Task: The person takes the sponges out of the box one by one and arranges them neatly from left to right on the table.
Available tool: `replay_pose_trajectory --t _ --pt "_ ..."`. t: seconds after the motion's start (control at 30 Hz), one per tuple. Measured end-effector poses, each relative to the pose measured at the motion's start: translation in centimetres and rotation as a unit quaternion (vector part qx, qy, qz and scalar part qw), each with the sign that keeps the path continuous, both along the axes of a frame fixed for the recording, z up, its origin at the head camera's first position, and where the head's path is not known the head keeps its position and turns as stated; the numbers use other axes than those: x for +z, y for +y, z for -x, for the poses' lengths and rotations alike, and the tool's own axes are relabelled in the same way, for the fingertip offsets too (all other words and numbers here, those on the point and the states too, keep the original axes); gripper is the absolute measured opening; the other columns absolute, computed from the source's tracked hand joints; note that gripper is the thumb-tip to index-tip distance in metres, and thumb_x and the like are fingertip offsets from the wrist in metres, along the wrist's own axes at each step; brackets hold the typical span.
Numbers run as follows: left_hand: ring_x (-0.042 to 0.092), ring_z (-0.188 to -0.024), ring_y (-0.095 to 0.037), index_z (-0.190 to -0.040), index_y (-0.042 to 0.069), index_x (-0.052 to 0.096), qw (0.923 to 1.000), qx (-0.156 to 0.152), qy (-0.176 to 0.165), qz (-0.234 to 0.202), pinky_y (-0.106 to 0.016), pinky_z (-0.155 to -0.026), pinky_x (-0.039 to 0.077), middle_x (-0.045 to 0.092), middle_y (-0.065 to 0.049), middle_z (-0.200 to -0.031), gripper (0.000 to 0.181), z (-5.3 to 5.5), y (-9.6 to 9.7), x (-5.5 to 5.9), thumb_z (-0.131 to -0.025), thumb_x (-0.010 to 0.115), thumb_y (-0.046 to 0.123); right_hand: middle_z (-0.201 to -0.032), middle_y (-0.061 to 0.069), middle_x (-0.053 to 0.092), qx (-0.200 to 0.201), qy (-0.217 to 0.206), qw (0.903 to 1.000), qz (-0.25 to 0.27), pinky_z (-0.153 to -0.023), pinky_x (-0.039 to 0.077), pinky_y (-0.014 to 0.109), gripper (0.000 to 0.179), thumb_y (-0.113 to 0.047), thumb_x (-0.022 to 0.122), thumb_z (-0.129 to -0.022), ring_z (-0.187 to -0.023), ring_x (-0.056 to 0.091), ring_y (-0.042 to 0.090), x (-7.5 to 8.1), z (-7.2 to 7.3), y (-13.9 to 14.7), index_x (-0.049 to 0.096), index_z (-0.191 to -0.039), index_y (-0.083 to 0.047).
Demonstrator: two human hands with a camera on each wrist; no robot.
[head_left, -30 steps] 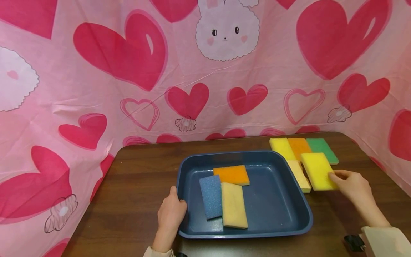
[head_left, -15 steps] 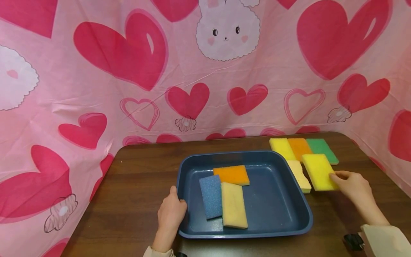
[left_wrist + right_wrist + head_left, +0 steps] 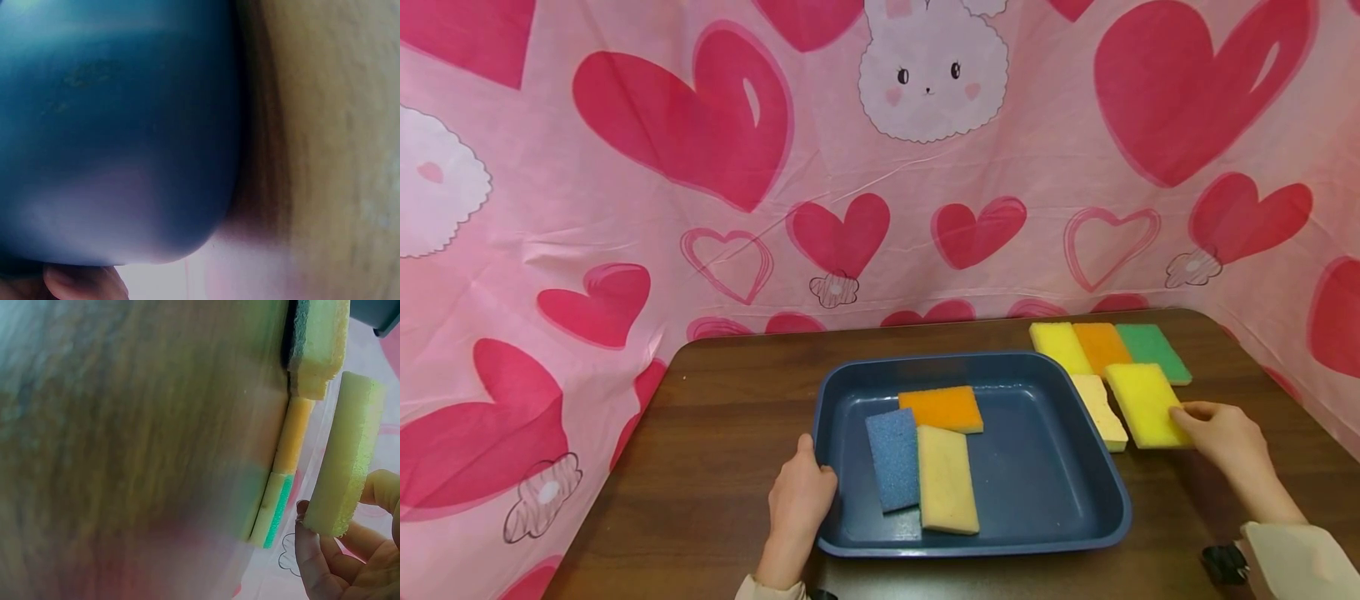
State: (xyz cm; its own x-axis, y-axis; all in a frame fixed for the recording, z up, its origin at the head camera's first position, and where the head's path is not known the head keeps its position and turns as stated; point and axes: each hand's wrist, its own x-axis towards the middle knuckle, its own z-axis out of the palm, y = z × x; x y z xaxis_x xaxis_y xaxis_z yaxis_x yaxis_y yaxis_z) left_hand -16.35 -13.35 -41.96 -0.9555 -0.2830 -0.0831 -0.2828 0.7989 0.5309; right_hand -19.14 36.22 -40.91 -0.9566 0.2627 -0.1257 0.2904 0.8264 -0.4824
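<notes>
My right hand point(image 3: 1228, 437) pinches a bright yellow sponge point(image 3: 1144, 404) by its near right edge, thumb on one face and fingers on the other. In the right wrist view the yellow sponge point(image 3: 347, 453) is held above the table, apart from the sponges lying there. My left hand point(image 3: 801, 492) grips the left rim of a dark blue rectangular pan point(image 3: 1037, 546), and its fingertips point(image 3: 81, 281) show at the rim in the left wrist view. Inside the pan lie an orange sponge point(image 3: 940, 408), a blue sponge point(image 3: 893, 462) and a cream sponge point(image 3: 947, 483), the blue and cream ones side by side.
Behind the held sponge, a yellow sponge point(image 3: 1060, 346), an orange sponge point(image 3: 1099, 343) and a green sponge point(image 3: 1152, 350) lie in a row. A cream sponge with a wavy edge point(image 3: 1099, 412) lies against the pan's right side. A pink heart-print cloth point(image 3: 925, 183) hangs behind the brown table point(image 3: 715, 433).
The yellow sponge in my right hand has sunk slightly toward the near side. The left hand and the pan stay where they were.
</notes>
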Motion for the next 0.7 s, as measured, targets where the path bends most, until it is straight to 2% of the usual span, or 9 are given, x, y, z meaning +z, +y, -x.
replay_pose_trajectory --t 0.37,0.7 --pt "0.053 -0.055 -0.025 -0.106 0.000 0.050 1.0000 0.001 0.001 -0.003 -0.037 -0.049 0.035 0.060 -0.016 -0.070 0.026 -0.01 0.12 0.03 -0.081 0.050 0.009 -0.125 0.043 0.045 0.005 0.001 1.0000 -0.004 -0.077 0.041 0.054 0.061 -0.038 0.045 -0.097 -0.098 0.049 0.055 -0.47 0.16 0.26 0.047 -0.124 0.017" --pt "0.051 -0.055 -0.024 -0.107 0.000 0.050 1.0000 0.003 -0.004 -0.004 -0.036 -0.050 0.035 0.059 -0.015 -0.070 0.028 0.10 0.15 0.04 -0.081 0.049 0.009 -0.125 0.043 0.045 0.017 -0.028 0.9994 0.006 -0.080 0.040 0.056 0.065 -0.041 0.044 -0.096 -0.099 0.048 0.055 -0.55 0.46 0.63 0.046 -0.124 0.018"
